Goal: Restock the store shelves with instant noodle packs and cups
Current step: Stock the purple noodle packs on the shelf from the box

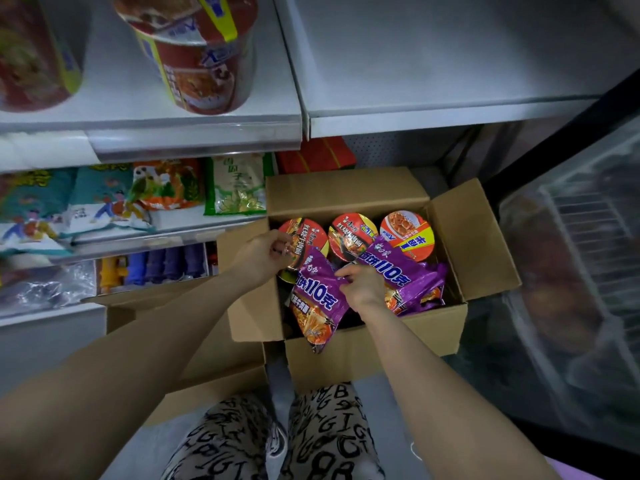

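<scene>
Upper shelf (194, 123), upper left of frame: carrying a large red noodle cup (204, 60), standing upright, and part of another cup (31, 53) showing at the far left edge.
Middle shelf (145, 230), left of frame: displaying teal snack bags (69, 206), an orange pack (166, 185) and a green-edged pack (239, 185), all lying side by side.
Lower shelf, lower left: showing a row of blue and purple bottles (166, 265); details blurring.
Left hand (263, 254), centre of frame: curling partly closed at the left rim of the cardboard box (478, 237), fingertips pinching at the edge of the leftmost cup lid (308, 233); whether it is truly gripping cannot be told.
Near purple noodle pack (318, 306), centre: leaning over the box's front wall, lower end hanging outside.
Right hand (360, 285), centre: closing on the upper right edge of that purple pack, fingers bent around the wrapper.
Box contents, centre right: three cups sitting along the far wall, the middle cup (353, 237) and the right cup (408, 237) untouched; a second purple pack (408, 285) lying just right of the hand.
Glass-fronted freezer (571, 271), right of frame: standing beside the box.
</scene>
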